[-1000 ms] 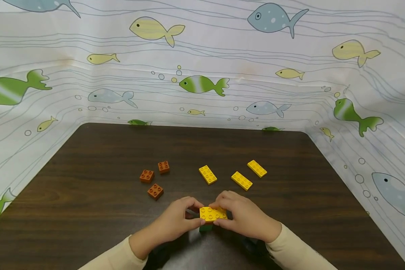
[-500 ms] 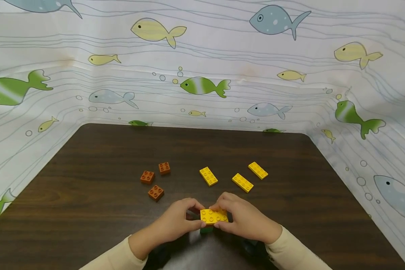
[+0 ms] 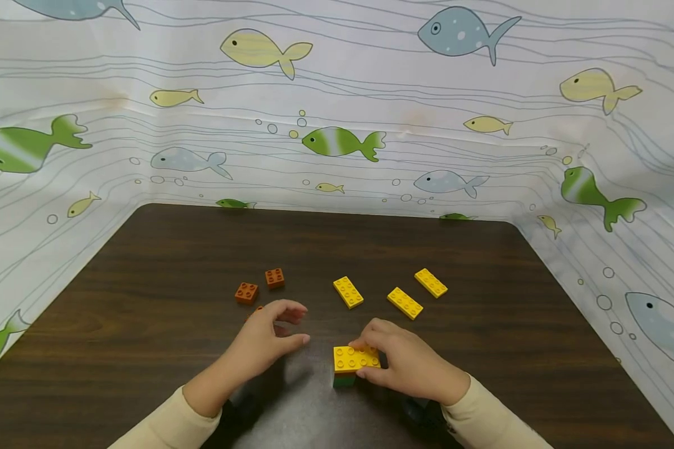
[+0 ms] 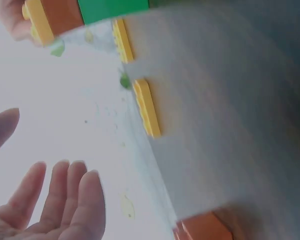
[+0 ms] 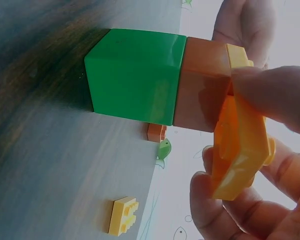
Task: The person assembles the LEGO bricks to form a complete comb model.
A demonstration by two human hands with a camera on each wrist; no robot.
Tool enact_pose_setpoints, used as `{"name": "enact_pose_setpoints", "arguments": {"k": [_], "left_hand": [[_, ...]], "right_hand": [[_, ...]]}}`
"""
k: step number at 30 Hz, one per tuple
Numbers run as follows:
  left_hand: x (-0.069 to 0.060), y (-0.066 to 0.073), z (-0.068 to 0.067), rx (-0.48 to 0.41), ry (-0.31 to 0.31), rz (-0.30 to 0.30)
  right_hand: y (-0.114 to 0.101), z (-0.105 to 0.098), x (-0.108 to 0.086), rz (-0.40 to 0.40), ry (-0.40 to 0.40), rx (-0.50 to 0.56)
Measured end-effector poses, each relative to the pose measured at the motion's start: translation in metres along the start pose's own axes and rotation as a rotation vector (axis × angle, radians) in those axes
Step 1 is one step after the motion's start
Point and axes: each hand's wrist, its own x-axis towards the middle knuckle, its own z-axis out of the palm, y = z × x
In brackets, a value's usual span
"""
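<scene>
A small stack stands near the front of the dark table: a green block (image 5: 135, 77) at the bottom, a brown brick (image 5: 202, 82) on it, and a yellow plate (image 3: 348, 359) with studs on top. The plate overhangs the brick on the right-hand side. My right hand (image 3: 407, 363) pinches that overhanging end between thumb and fingers. My left hand (image 3: 258, 343) is off the stack, to its left, with fingers spread and holding nothing. It partly covers a loose brown brick (image 3: 258, 309) in the head view.
Two more brown bricks (image 3: 246, 293) lie behind my left hand. Several loose yellow plates (image 3: 405, 303) lie beyond the stack, toward the right. A white fish-print sheet (image 3: 337, 93) rises along the back and sides of the table (image 3: 174, 262).
My left hand has let go of the stack's yellow plate and moved left, toward the brown bricks. My right hand keeps its hold; the stack stays where it was.
</scene>
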Motion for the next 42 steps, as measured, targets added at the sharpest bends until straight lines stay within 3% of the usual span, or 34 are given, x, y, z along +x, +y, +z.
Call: {"name": "enact_pose_setpoints", "arguments": {"k": [5, 10, 19, 29, 42], "left_hand": [[0.002, -0.007, -0.015, 0.019, 0.130, -0.006], [0.004, -0.016, -0.030, 0.045, 0.184, -0.044], [0.006, -0.033, -0.042, 0.146, 0.136, -0.115], [0.011, -0.041, -0.043, 0.099, 0.080, -0.205], [0.013, -0.046, -0.044, 0.091, 0.022, -0.257]], "right_hand": [[-0.001, 0.000, 0.000, -0.004, -0.001, -0.009], [-0.001, -0.001, 0.000, -0.001, -0.006, -0.010], [-0.001, 0.000, 0.000, 0.007, -0.020, -0.003], [0.000, -0.002, -0.001, 0.001, -0.016, -0.011], [-0.001, -0.002, -0.001, -0.022, -0.010, -0.013]]}}
